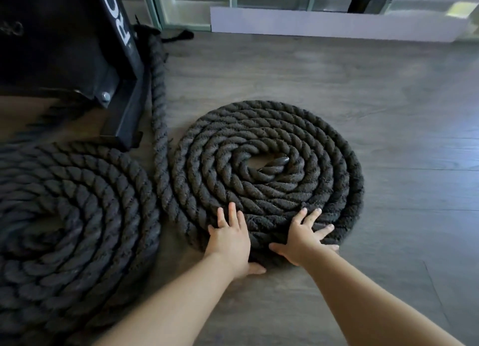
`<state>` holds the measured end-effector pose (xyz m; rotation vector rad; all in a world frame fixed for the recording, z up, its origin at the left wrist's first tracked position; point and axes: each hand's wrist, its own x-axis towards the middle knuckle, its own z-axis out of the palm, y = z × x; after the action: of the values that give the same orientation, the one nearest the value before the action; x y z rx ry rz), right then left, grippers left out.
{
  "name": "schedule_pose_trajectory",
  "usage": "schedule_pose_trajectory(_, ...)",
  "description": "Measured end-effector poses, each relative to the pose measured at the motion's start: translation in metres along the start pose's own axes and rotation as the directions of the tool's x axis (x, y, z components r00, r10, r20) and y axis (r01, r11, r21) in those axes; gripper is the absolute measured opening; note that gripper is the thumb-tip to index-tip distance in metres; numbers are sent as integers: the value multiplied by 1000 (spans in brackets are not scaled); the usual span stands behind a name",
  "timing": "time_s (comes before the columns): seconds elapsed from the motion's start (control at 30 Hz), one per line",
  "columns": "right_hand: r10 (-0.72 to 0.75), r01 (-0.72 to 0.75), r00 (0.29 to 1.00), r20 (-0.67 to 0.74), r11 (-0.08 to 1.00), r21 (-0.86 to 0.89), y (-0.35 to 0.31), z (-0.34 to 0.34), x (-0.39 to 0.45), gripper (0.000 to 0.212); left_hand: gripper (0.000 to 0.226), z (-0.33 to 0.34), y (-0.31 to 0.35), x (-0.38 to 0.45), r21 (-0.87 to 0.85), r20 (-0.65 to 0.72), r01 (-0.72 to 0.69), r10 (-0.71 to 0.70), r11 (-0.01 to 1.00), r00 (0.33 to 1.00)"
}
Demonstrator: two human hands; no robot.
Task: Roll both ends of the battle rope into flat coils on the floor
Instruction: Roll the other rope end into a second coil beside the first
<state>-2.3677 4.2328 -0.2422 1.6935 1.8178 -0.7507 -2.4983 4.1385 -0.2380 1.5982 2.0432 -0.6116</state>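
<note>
Both hands lie flat with fingers spread, holding nothing, on the near rim of the right coil of the battle rope at centre frame: the left hand at its lower left, the right hand at its lower middle. The coil's free length leaves its left edge and runs straight up the frame past the black rack foot, so any further roll probably turns toward upper left, nearer the left hand. The left coil lies flat on the floor, just beside.
</note>
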Motion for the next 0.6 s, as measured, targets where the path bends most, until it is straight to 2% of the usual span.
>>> schedule_pose_trajectory(0.13, -30, 31, 999, 16, 995, -94, -3, -16, 14, 129, 139, -22, -40, 10, 143, -88, -123, 137, 982, 987)
schedule_pose_trajectory(0.23, -51, 56, 998, 39, 988, -143, -5, -26, 25, 129, 152, -26, -85, 20, 208, -95, -77, 98, 975, 991)
schedule_pose_trajectory(0.33, -77, 84, 996, 40, 979, -187, -6, -38, 39, 127, 155, -18, -95, 29, 142, -45, -27, 33, 990, 998)
schedule_pose_trajectory(0.6, -209, 203, 978, 17, 922, -328, -15, -78, 80, 125, 155, -17, -75, 48, -11, -101, 97, -98, 995, 990)
